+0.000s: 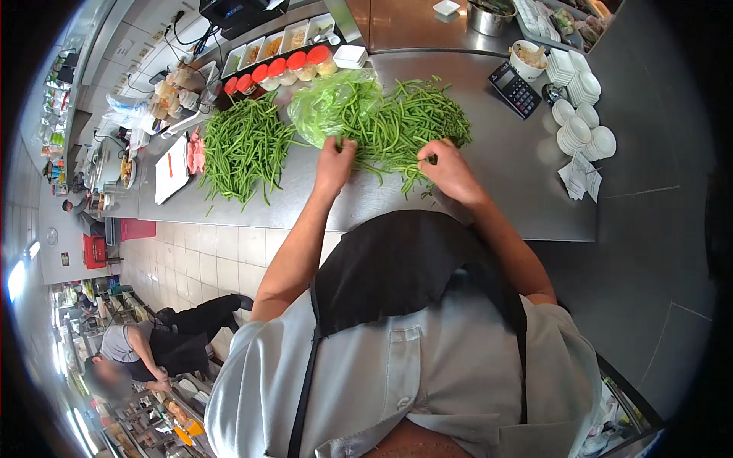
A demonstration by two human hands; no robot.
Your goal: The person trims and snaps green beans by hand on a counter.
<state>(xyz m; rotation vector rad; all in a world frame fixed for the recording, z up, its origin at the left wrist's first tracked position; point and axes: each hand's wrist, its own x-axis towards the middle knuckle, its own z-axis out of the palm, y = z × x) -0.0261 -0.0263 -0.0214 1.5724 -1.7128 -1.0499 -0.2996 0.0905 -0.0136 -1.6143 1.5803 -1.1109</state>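
Right hand (449, 169) at slender green beans (424, 116)

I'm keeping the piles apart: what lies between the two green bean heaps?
Head view: a crumpled green plastic bag, with the left hand at its near edge.

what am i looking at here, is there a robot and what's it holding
There's no robot: these are a person's own bare hands. The single picture comes from a camera on their head, looking down past their apron. On the metal counter lie two piles of green beans, with a green plastic bag by the right-hand pile, red-lidded jars behind and a calculator to the right. The left hand and right hand are at that pile's near edge; what their fingers grip is too small to tell.
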